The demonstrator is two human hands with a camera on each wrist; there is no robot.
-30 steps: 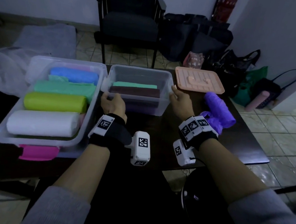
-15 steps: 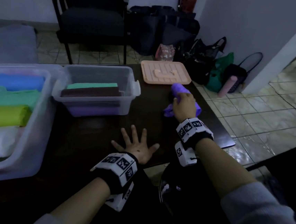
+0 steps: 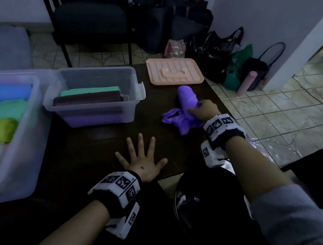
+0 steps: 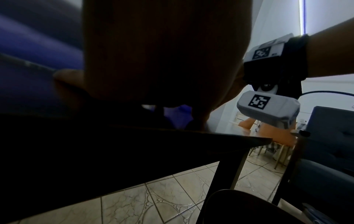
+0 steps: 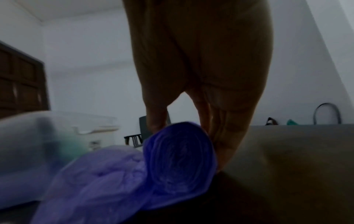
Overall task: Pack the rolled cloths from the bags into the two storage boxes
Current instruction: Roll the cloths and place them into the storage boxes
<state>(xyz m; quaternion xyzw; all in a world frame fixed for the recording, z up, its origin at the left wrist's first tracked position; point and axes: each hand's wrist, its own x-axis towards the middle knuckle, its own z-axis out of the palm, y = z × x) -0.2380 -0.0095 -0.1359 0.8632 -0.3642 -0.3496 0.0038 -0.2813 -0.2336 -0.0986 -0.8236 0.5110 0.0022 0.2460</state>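
From the head camera, our right hand [image 3: 204, 110] sits at about two o'clock on the dark table [image 3: 94, 155], thumb and fingers curled around the near end of a purple roll [image 3: 187, 99] still partly in its crumpled purple bag [image 3: 176, 121]. Our left hand [image 3: 143, 162] lies flat at six o'clock, fingers spread straight, holding nothing. The small box [image 3: 98, 98] at eleven o'clock holds a green and a dark cloth over a purple one; the big box [image 3: 18, 128] at nine o'clock shows blue, green, yellow-green and white rolls. A peach lid [image 3: 174, 72] lies at one o'clock. The left wrist camera is mostly dark palm pressed to the table edge [image 4: 172, 136]. On the right wrist camera, the fingers [image 5: 216, 136] and thumb pinch the roll's spiral end [image 5: 180, 151], the bag [image 5: 99, 174] bunched beside it. We judge this the unbagging step: next we must draw the roll free, probably with the left hand pinning the bag, then carry it toward eleven o'clock.
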